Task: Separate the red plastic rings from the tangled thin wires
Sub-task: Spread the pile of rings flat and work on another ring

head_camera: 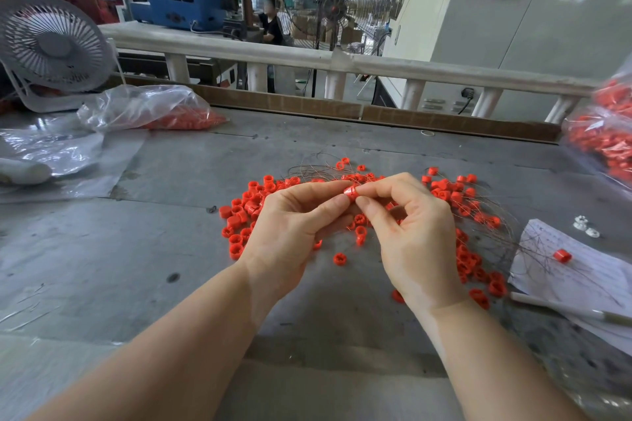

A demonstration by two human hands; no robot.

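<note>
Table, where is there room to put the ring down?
Bare grey table lies left of the red rings, below the plastic sheet. More lies behind the wires, before the cardboard strip. It is crowded under both hands and rightward to the paper.
</note>
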